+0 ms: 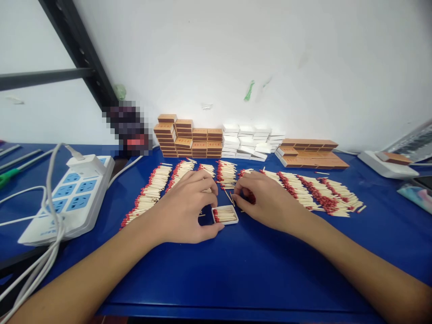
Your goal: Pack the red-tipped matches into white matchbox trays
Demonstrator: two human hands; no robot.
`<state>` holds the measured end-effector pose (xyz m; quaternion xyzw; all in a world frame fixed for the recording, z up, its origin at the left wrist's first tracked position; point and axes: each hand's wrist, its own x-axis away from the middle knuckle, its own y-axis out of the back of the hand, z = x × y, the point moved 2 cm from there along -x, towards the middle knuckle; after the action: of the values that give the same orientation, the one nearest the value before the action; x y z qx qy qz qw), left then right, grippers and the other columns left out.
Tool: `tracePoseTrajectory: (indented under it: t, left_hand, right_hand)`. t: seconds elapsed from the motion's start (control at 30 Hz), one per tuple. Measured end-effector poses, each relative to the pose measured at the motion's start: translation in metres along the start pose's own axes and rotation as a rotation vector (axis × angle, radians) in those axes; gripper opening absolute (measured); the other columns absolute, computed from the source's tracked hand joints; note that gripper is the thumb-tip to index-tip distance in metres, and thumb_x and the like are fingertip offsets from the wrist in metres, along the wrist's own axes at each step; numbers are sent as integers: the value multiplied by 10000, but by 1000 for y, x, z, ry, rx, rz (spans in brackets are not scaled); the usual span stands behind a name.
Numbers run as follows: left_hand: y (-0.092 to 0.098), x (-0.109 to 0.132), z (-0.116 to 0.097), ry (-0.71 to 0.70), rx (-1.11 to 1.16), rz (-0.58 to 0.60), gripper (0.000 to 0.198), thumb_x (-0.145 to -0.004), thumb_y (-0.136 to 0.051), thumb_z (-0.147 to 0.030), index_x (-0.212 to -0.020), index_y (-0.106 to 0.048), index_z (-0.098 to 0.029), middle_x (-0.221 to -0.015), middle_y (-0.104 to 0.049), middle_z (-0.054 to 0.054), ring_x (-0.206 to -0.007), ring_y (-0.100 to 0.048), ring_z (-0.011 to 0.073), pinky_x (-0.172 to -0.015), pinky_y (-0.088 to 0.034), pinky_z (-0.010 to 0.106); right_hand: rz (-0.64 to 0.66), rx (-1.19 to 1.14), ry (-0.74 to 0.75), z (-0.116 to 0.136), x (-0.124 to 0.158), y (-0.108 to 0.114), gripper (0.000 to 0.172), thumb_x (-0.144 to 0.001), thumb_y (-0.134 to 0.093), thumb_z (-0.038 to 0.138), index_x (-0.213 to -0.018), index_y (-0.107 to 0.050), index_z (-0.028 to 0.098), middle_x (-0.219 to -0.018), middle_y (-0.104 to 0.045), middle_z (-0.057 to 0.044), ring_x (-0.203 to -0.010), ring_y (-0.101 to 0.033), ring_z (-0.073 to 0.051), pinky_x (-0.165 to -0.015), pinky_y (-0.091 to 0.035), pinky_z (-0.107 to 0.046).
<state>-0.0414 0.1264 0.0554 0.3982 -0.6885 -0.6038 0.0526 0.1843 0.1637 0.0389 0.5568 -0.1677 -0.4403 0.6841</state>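
My left hand (pixel 189 209) curls round the left end of a small white matchbox tray (pixel 231 222), thumb at the near side and fingers at the far side. Red-headed matches (pixel 225 214) lie side by side in the tray. Just right of it, my right hand (pixel 266 198) is closed in a pinch on a match (pixel 232 198), tilted above the tray's far edge; its fingertips are partly hidden. Beyond both hands, rows of loose matches (pixel 227 173) spread across the blue table, some hidden by the hands.
Brown matchbox sleeves (pixel 206 147) are stacked against the wall, with white trays (pixel 248 139) beside them and more brown boxes (pixel 313 158) farther right. A power strip (pixel 72 198) with looping white cables (pixel 56 229) lies on the left. A white device (pixel 381 164) sits at right.
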Motion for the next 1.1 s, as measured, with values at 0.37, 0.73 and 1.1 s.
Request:
tracePoseTrajectory:
  t: [0.37, 0.73, 1.1]
  left_hand:
    - [1, -1, 0, 4, 1, 14, 225, -828, -863, -355, -843, -702, -198, -1053, -704, 54, -1149, -625, 269, -1062, -468, 466]
    - [1, -1, 1, 9, -21, 11, 217, -848, -842, -359, -859, -699, -197, -1039, -706, 60, -1116, -621, 274, -1024, -473, 479]
    - [-1, -1, 3, 24, -27, 13, 224, -881, -835, -377, -921, -714, -193, -1042, -703, 63, -1121, -613, 273, -1032, -469, 480]
  right_hand:
    - [6, -17, -47, 8, -2, -7, 185, -989, -731, 235, -816, -676, 202, -808, -637, -45, -852, -592, -236, -721, -425, -352]
    - [3, -22, 150, 7, 2, 9, 110, -1049, -660, 180, -941, -677, 192, -913, -670, -59, -893, -611, -228, -767, -467, -345]
    - [25, 11, 238, 23, 9, 12, 144, -1069, -604, 215, -947, -679, 202, -976, -704, -92, -957, -629, -252, -834, -510, -396]
